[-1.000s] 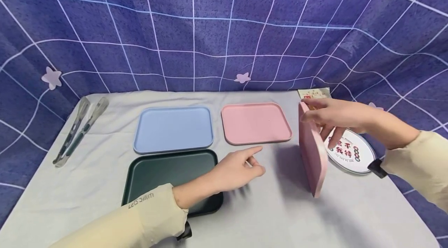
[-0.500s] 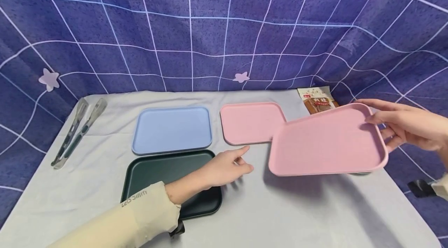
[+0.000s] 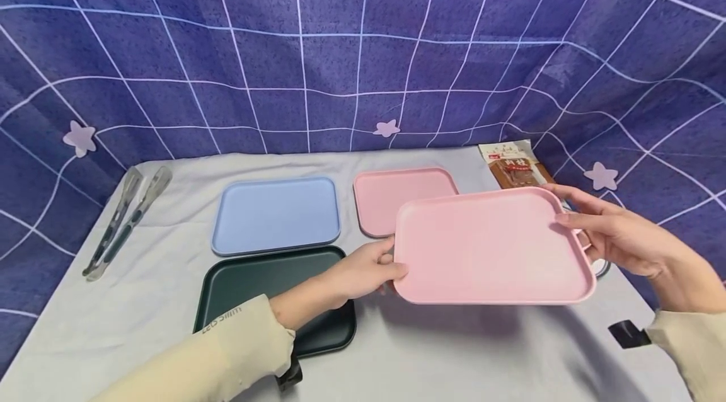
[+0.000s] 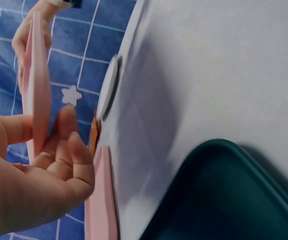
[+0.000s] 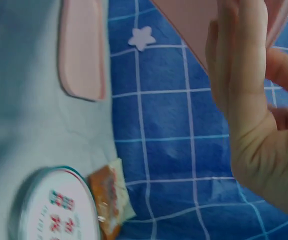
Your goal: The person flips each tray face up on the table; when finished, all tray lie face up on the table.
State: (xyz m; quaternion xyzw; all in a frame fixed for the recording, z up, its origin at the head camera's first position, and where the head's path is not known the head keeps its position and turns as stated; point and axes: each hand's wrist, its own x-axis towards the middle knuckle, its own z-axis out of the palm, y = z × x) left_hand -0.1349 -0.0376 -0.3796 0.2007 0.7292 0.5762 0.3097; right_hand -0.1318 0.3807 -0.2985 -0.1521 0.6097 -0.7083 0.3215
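Note:
A pink tray (image 3: 490, 247) is held up off the table between both hands, tilted so its inner face shows in the head view. My left hand (image 3: 363, 269) grips its left short side, thumb on the inner face and fingers behind. On the opposite short side my right hand (image 3: 621, 232) pinches the rim near the upper corner. In the left wrist view the lifted tray (image 4: 40, 85) appears edge-on between thumb and fingers. Behind it a second pink tray (image 3: 391, 191) lies on the table, partly covered. Under my left forearm is a dark green tray (image 3: 244, 276).
A blue tray (image 3: 276, 216) lies behind the green one. Metal tongs (image 3: 127, 222) rest at the far left. At the back right is a brown food packet (image 3: 513, 166); a round white plate with red lettering (image 5: 59, 210) lies beside it. A blue grid curtain (image 3: 329, 55) hangs behind.
My right hand has turned the pink tray from edge-on to face-on and brought it left and lower. My left hand, earlier apart from it with a finger extended, now holds its left side.

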